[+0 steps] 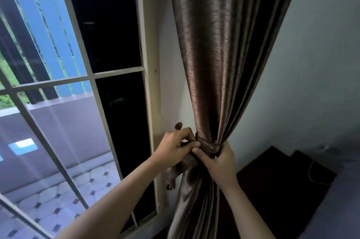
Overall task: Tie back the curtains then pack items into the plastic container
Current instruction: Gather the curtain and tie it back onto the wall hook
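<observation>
Pinching tieback [207, 146], wall hook [178, 125] half hidden.

layout at the window. the curtain [224, 63] hangs from 12 o'clock to 6 o'clock, gathered at its waist by the tie-back [207, 146]. the window frame [150, 83] stands at its 9 o'clock, with the balcony floor [58, 199] behind the glass at 8 o'clock. the left hand [175, 147] grips the tie-back from 9 o'clock, the right hand [222, 162] from 4 o'clock. a wall knob [178, 125] sits at the left hand's 12 o'clock. furniture [282, 184] lies at 4 o'clock.
</observation>
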Action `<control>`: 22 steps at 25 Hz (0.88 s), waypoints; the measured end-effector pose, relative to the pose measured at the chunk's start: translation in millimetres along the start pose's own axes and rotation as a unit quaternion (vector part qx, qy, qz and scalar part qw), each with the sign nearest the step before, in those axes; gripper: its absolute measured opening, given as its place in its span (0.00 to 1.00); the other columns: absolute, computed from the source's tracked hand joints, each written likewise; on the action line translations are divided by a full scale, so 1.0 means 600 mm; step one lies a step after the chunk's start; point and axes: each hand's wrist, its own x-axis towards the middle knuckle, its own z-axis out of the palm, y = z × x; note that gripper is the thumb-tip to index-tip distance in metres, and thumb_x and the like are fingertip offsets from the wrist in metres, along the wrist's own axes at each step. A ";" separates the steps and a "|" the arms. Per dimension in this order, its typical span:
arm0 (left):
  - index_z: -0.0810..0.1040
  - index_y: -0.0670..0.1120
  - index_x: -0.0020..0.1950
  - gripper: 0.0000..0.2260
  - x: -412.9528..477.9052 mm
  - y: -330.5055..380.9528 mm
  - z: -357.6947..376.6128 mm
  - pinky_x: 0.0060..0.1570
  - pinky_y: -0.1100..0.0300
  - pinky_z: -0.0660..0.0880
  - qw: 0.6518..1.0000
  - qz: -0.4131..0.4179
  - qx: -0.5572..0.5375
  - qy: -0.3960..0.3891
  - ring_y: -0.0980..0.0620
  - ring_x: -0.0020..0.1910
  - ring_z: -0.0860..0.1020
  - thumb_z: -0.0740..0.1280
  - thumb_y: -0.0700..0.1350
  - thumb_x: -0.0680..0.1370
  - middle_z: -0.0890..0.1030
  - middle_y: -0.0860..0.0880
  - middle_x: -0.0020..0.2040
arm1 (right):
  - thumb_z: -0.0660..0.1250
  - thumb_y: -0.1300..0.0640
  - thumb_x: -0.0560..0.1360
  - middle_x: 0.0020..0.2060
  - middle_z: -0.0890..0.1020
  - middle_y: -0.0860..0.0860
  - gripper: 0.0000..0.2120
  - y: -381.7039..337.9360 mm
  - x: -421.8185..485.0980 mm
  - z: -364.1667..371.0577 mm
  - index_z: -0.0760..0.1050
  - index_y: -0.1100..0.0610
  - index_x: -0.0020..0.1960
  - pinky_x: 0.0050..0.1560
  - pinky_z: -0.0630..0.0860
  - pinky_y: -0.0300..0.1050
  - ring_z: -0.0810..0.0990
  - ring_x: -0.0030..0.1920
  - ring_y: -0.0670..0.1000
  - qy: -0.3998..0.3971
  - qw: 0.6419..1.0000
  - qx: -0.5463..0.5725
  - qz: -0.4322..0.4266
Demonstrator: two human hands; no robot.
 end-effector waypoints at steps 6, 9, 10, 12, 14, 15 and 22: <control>0.72 0.56 0.39 0.08 0.018 -0.019 -0.017 0.47 0.58 0.76 0.998 -0.022 -0.006 -0.057 0.58 0.41 0.80 0.71 0.53 0.72 0.82 0.50 0.43 | 0.70 0.38 0.67 0.43 0.81 0.36 0.25 0.002 0.009 0.005 0.79 0.55 0.54 0.45 0.76 0.30 0.81 0.46 0.35 0.030 0.994 -0.083 -0.060; 0.75 0.53 0.42 0.08 0.012 -0.025 -0.028 0.42 0.59 0.76 0.993 -0.010 0.028 -0.117 0.55 0.40 0.81 0.69 0.56 0.72 0.82 0.54 0.41 | 0.67 0.37 0.68 0.42 0.81 0.40 0.26 0.004 0.007 0.002 0.79 0.58 0.54 0.45 0.75 0.28 0.81 0.45 0.40 0.026 0.993 -0.089 -0.072; 0.75 0.54 0.41 0.06 0.007 -0.026 -0.032 0.39 0.64 0.75 0.989 0.003 0.037 -0.145 0.59 0.37 0.79 0.70 0.54 0.73 0.81 0.57 0.38 | 0.66 0.38 0.68 0.41 0.81 0.41 0.26 0.004 0.007 0.001 0.79 0.59 0.52 0.43 0.74 0.26 0.81 0.45 0.41 0.032 0.993 -0.089 -0.076; 0.75 0.54 0.40 0.06 -0.006 -0.032 -0.035 0.34 0.72 0.68 0.977 0.004 0.057 -0.206 0.63 0.33 0.75 0.71 0.52 0.73 0.78 0.60 0.34 | 0.65 0.39 0.68 0.39 0.81 0.42 0.25 0.001 0.009 0.002 0.79 0.61 0.50 0.41 0.72 0.23 0.81 0.44 0.44 0.044 0.990 -0.101 -0.083; 0.78 0.48 0.41 0.09 -0.017 -0.045 -0.046 0.32 0.71 0.67 0.963 -0.036 0.078 -0.255 0.63 0.32 0.74 0.73 0.52 0.72 0.78 0.58 0.34 | 0.65 0.40 0.69 0.39 0.81 0.45 0.26 0.002 0.014 0.002 0.78 0.63 0.50 0.41 0.70 0.21 0.80 0.45 0.45 0.047 0.989 -0.108 -0.088; 0.77 0.50 0.39 0.08 -0.019 -0.056 -0.056 0.32 0.72 0.67 0.958 -0.051 0.093 -0.267 0.64 0.31 0.74 0.73 0.51 0.72 0.77 0.60 0.32 | 0.65 0.39 0.69 0.39 0.81 0.46 0.27 0.005 0.018 -0.001 0.78 0.63 0.51 0.41 0.71 0.21 0.80 0.46 0.46 0.048 0.989 -0.109 -0.087; 0.77 0.49 0.47 0.06 -0.031 -0.129 -0.044 0.41 0.59 0.71 0.979 -0.103 0.168 -0.059 0.54 0.40 0.76 0.63 0.50 0.78 0.78 0.53 0.40 | 0.65 0.37 0.67 0.40 0.82 0.45 0.30 0.021 0.047 -0.033 0.78 0.63 0.53 0.43 0.73 0.25 0.80 0.44 0.40 0.036 0.992 -0.102 -0.069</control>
